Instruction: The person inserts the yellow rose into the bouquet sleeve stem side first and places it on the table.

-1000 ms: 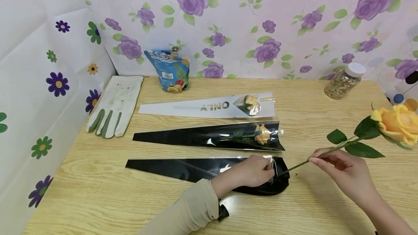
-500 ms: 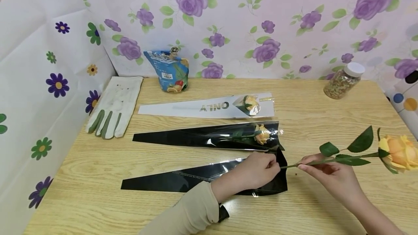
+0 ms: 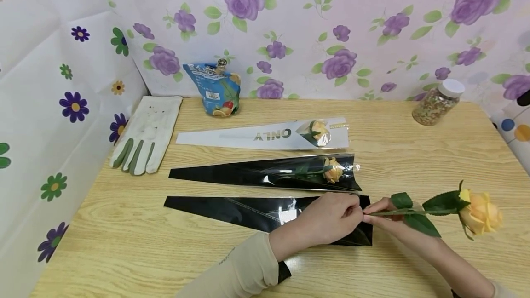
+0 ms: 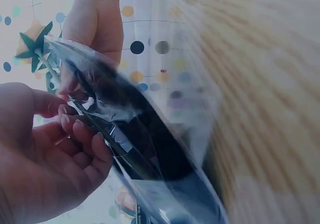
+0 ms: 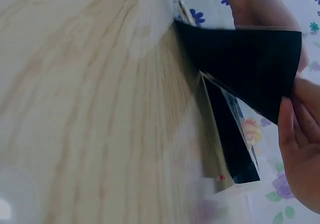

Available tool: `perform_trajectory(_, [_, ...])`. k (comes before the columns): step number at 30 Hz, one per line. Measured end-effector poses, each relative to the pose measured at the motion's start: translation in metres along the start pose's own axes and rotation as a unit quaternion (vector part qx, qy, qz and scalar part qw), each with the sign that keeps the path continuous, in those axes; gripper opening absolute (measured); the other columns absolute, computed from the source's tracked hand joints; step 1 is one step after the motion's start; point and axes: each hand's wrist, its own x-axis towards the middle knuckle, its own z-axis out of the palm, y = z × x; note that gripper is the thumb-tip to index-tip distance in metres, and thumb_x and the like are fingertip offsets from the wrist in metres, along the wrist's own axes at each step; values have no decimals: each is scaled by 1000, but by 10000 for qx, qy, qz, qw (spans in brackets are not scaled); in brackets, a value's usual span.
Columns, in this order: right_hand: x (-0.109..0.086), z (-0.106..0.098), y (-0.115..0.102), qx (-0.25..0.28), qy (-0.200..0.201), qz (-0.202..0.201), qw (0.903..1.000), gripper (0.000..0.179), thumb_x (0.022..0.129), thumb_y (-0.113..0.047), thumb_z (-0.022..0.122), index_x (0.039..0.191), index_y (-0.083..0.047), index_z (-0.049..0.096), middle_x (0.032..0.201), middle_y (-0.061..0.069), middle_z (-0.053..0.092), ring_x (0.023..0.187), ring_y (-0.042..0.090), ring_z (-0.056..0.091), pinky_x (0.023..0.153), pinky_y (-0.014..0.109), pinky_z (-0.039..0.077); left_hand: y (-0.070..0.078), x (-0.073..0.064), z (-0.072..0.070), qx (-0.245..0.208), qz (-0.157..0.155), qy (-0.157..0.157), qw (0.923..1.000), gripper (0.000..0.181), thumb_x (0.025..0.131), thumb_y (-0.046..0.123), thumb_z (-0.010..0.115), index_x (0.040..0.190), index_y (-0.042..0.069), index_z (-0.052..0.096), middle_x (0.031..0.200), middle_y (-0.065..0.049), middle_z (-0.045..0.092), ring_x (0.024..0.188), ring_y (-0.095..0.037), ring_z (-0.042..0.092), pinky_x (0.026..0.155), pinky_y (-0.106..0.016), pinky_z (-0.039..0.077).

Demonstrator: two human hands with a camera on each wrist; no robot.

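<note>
My left hand pinches the open right end of a black flower sleeve with a clear plastic front. Beside it, my right hand holds the green stem of a yellow rose, whose bloom points right and whose stem end meets the left fingertips. In the left wrist view, both hands come together at the sleeve's mouth; how far the stem goes in is hidden by fingers. The right wrist view shows the sleeve's black back lifted off the table, with the right hand at its corner.
Behind lie another black sleeve and a white "ONLY" sleeve, each with a rose inside. A work glove lies left, a clipped blue bag stands at the back, and a lidded jar leans back right.
My right hand has moved left with the rose, bringing the stem end up to the left hand. The sleeve's narrow end swung toward me, then back away. The left hand stays on the sleeve's mouth.
</note>
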Motion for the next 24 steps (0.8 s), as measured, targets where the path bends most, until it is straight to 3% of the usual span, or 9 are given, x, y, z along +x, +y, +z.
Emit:
perform_trajectory(1, [0,1,-1,-22,24,-19,10000,13,88,-5,63,99,-4,68,95,-10,64,86,3,61,71,23,51,0,0,0,-36,-60,-2,10000,34,97,20,41,64,17,42,56,7,36,45,-3,31,46,-15,30])
perform_trajectory(4, [-2,-3,-1,1000,-408,44,9941,10,95,-5,51,104,-3,57,105,-4,65,98,7,61,79,25,50,0,0,-2,-87,-261,-4,9996,33,97,19,41,64,17,42,56,7,37,45,-3,32,46,-16,31])
perform_trajectory(7, [-3,-6,-1,1787,-687,-387,9807,12,98,3,39,105,-2,48,109,-2,63,105,15,62,85,29,50,-1,0,-4,-149,-397,-73,9991,32,97,19,41,65,17,44,56,7,38,44,-3,33,46,-16,32])
perform_trajectory(9, [-5,-7,-3,1908,-707,-553,9775,15,99,5,33,109,-4,40,115,2,63,107,20,62,86,35,50,-2,-1,-5,-115,-449,-60,9989,31,96,19,41,66,17,45,56,7,38,44,-3,33,46,-17,32])
perform_trajectory(10, [-6,-6,-5,1577,-520,-672,9838,17,98,6,34,112,-4,39,113,1,64,104,21,63,84,36,51,-3,-1,-5,-125,-466,-61,9988,30,97,19,41,66,17,45,56,7,38,44,-3,34,45,-17,32])
perform_trajectory(13, [-10,-8,-7,1565,-330,-1011,9819,29,100,5,27,128,-4,27,119,7,61,106,21,62,85,38,50,-4,-1,-7,-145,-513,-17,9986,31,97,19,41,66,17,44,56,7,39,44,-3,34,45,-17,32])
perform_trajectory(17, [-16,-9,-9,847,440,-1278,9872,42,103,-6,16,144,-1,23,117,1,59,103,12,61,85,25,49,-5,0,-7,-269,-544,-14,9982,32,96,19,40,64,17,42,57,7,38,45,-4,33,46,-17,32])
perform_trajectory(21, [-21,-10,-9,-651,1502,-998,9815,47,104,-13,12,135,-1,45,108,-12,62,87,4,61,77,12,44,-5,0,-6,-376,-547,-92,9978,33,97,19,39,64,16,40,57,6,37,45,-4,32,47,-17,31])
perform_trajectory(24, [-22,-9,-9,-1211,1773,-799,9734,49,104,-13,14,126,-2,56,95,-11,64,75,6,59,71,11,44,-4,-1,-6,-337,-522,-94,9980,33,97,19,40,64,16,41,56,6,38,44,-4,32,47,-17,32])
